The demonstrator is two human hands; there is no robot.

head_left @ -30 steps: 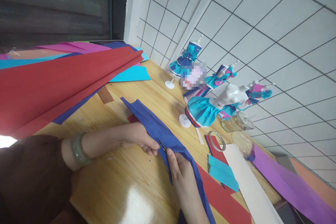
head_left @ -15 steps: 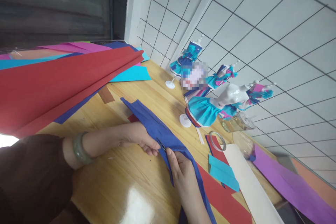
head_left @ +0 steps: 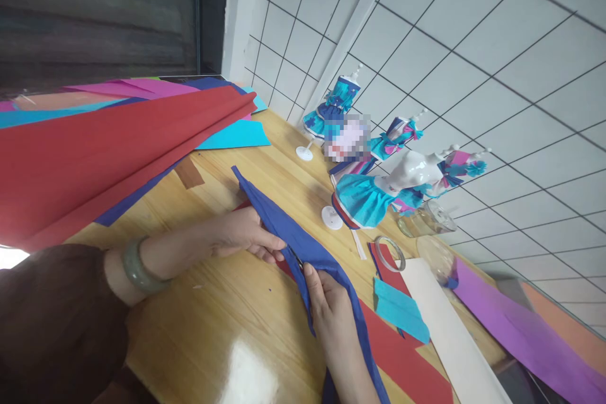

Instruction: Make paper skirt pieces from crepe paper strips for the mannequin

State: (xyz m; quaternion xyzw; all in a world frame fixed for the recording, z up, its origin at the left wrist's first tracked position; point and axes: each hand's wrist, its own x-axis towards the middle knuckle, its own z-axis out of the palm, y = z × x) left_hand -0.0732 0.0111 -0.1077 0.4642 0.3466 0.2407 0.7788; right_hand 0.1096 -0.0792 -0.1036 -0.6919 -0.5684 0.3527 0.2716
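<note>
A long strip of dark blue crepe paper [head_left: 279, 214] lies slantwise over the table, passing under both hands. My left hand [head_left: 249, 237] pinches its edge between thumb and fingers; a green bangle [head_left: 144, 265] circles that wrist. Small dark-bladed scissors [head_left: 296, 257] lie against the blue paper, their tips close to my left thumb. My right hand [head_left: 329, 303] is closed on the scissors, which it mostly hides. Beneath the blue strip, a bit of red paper shows near my left fingers.
Large red sheets [head_left: 118, 164] cover the table's left side. Dress forms in a turquoise skirt [head_left: 362, 199] and other paper outfits stand at the back. To the right are a tape roll [head_left: 389, 254], a turquoise piece [head_left: 401, 310], a white strip [head_left: 440, 322] and a purple sheet [head_left: 511, 328].
The blue paper's far end has swung slightly right and looks narrower. My left hand has shifted a little up and left along the edge. The scissors stay in my right hand.
</note>
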